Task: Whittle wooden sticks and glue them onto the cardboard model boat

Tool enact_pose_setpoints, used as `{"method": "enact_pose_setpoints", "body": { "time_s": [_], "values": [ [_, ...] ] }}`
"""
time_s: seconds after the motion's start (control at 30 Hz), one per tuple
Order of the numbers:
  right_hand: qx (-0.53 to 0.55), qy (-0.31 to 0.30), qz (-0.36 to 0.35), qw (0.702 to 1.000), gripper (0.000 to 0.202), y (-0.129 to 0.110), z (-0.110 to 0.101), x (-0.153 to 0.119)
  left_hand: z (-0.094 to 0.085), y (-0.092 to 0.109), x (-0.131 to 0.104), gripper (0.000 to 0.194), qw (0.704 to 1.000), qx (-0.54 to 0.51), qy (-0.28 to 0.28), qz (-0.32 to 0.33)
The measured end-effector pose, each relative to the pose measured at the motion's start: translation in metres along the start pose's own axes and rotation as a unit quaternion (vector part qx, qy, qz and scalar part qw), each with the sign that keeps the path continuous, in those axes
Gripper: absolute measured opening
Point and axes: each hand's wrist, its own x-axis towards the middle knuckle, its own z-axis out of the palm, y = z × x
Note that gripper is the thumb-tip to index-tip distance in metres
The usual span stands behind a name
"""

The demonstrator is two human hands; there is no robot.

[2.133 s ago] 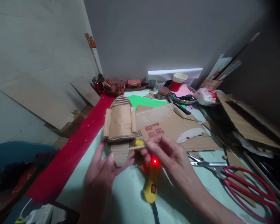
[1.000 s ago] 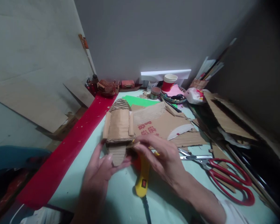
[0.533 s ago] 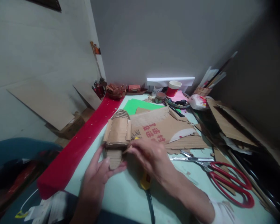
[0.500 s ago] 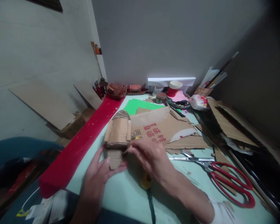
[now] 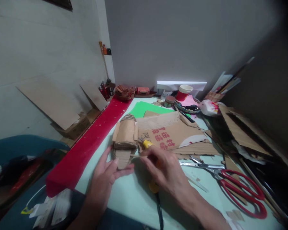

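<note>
Count one cardboard boat. At its near end: one left hand. To its right: one right hand, one stick, one yellow corded tool, and one pair of scissors. Beyond it: two reddish boats, one jar, and one red cup.

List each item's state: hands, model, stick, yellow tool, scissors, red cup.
Left hand: holding cardboard model's near end
Cardboard model: upright, held
Right hand: pinching thin stick
Thin stick: held, tip at model; contact unclear
Yellow tool: lying, partly hidden; power state not visible
Scissors: lying, not held
Red cup: upright; contents unclear
</note>
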Motion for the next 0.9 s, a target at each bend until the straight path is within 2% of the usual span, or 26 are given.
{"method": "enact_pose_setpoints", "body": {
  "time_s": [0.27,0.4,0.57,0.73,0.9],
  "values": [
    [0.059,0.045,0.001,0.997,0.020,0.001,0.005,-0.005,0.003,0.004,-0.001,0.094,1.000,0.022,0.011,-0.018],
    [0.058,0.056,-0.010,0.997,0.017,0.002,0.006,-0.005,0.008,0.008,-0.005,0.092,0.999,0.034,0.028,-0.005],
    [0.049,0.061,-0.055,0.995,0.013,0.002,0.005,-0.006,0.010,0.008,-0.005,0.094,0.998,0.048,0.028,0.002],
    [0.027,0.061,-0.138,0.988,0.010,0.001,0.004,-0.008,0.007,0.006,-0.004,0.089,0.997,0.066,0.031,0.002],
    [-0.002,0.065,-0.165,0.984,0.011,0.003,0.006,-0.008,0.009,0.007,-0.005,0.087,0.995,0.090,0.031,-0.002]
  ]
}}
